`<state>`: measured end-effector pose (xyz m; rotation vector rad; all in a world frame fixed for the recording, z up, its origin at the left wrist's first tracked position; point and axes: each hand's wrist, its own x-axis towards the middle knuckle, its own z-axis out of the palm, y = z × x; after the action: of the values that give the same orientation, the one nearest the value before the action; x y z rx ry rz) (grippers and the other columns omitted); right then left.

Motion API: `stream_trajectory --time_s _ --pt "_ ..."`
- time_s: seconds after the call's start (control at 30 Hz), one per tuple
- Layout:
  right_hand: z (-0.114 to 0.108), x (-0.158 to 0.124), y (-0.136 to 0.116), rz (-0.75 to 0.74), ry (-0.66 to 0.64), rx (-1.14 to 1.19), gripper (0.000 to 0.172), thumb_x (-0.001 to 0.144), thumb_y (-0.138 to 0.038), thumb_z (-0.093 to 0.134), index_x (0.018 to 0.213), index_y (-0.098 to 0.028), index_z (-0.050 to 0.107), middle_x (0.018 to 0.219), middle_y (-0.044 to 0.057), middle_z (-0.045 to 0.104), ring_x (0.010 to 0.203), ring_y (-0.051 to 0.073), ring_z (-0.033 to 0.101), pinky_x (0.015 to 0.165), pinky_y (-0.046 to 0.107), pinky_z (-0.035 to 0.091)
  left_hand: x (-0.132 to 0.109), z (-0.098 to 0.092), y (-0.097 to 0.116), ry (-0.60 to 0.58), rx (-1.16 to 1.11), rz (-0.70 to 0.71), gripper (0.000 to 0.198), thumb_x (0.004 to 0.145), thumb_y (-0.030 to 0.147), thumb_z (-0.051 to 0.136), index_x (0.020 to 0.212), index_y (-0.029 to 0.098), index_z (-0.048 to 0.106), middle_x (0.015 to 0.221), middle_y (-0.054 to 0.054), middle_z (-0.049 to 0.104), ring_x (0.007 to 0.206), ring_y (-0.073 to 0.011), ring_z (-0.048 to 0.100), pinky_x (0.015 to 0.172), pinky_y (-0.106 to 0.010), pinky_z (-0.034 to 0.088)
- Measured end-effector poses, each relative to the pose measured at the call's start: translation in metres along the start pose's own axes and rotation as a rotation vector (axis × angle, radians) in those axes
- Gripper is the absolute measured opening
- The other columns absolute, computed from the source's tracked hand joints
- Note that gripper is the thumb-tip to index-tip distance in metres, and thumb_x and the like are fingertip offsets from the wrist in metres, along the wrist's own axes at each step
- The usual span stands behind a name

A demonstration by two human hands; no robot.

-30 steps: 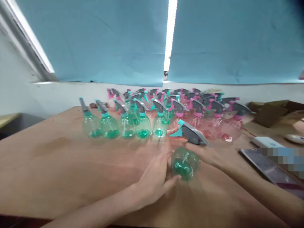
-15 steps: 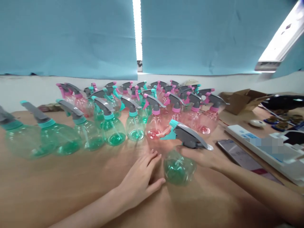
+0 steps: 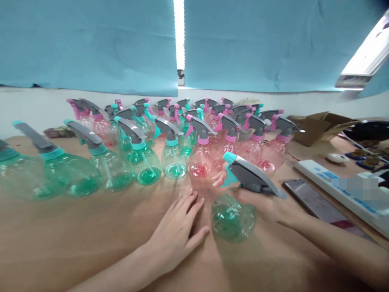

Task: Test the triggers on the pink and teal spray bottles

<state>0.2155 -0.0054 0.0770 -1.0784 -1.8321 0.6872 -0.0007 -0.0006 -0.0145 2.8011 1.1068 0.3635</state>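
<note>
My right hand (image 3: 267,205) grips a clear green spray bottle (image 3: 233,221) by its neck, under the grey and teal trigger head (image 3: 251,178). The bottle hangs tilted with its base towards me, just above the wooden table (image 3: 75,239). My left hand (image 3: 178,233) lies flat on the table just left of the bottle, fingers stretched out and empty. Behind both hands stand rows of upright spray bottles, green ones (image 3: 144,164) on the left and pink ones (image 3: 200,158) on the right.
A phone (image 3: 310,198) lies flat to the right of my right hand. Beyond it is a white power strip (image 3: 337,186), and an open cardboard box (image 3: 316,125) sits at the back right. Blue paper covers the window behind.
The view swung right and then steadied. My left hand came off the bottle and now rests flat on the table. My right hand kept hold of the bottle and tipped it slightly.
</note>
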Motion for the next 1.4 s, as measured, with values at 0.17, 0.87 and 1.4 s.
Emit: stream_trajectory --time_s 0.17,0.87,1.4 --pt "0.002 0.004 -0.004 -0.035 0.004 0.054 0.009 0.069 -0.016 0.05 0.067 -0.025 0.051 0.051 -0.004 0.039 0.044 0.011 0.039 0.042 0.023 0.039 0.002 0.0 0.0 -0.002 0.035 -0.054 0.053 0.094 0.042 0.049 0.137 0.011 0.047 0.146 -0.019 0.042 0.136 -0.0333 0.036 0.108 -0.053 0.035" --pt "0.014 0.007 0.032 -0.071 -0.156 0.263 0.042 0.078 -0.013 0.061 0.119 -0.024 0.059 0.113 0.006 0.069 0.094 0.018 0.071 0.081 0.031 0.061 0.005 -0.003 0.001 -0.045 0.025 -0.056 0.052 0.095 0.039 0.049 0.139 0.011 0.046 0.147 -0.019 0.04 0.138 -0.0341 0.033 0.108 -0.054 0.034" --pt "0.016 0.001 0.019 0.003 -0.029 -0.025 0.013 0.08 -0.031 0.057 0.085 -0.022 0.065 0.08 0.004 0.072 0.061 0.016 0.065 0.051 0.028 0.056 0.004 -0.002 0.001 -0.035 0.038 -0.051 0.053 0.094 0.039 0.05 0.138 0.011 0.046 0.146 -0.019 0.042 0.136 -0.0346 0.035 0.107 -0.054 0.035"
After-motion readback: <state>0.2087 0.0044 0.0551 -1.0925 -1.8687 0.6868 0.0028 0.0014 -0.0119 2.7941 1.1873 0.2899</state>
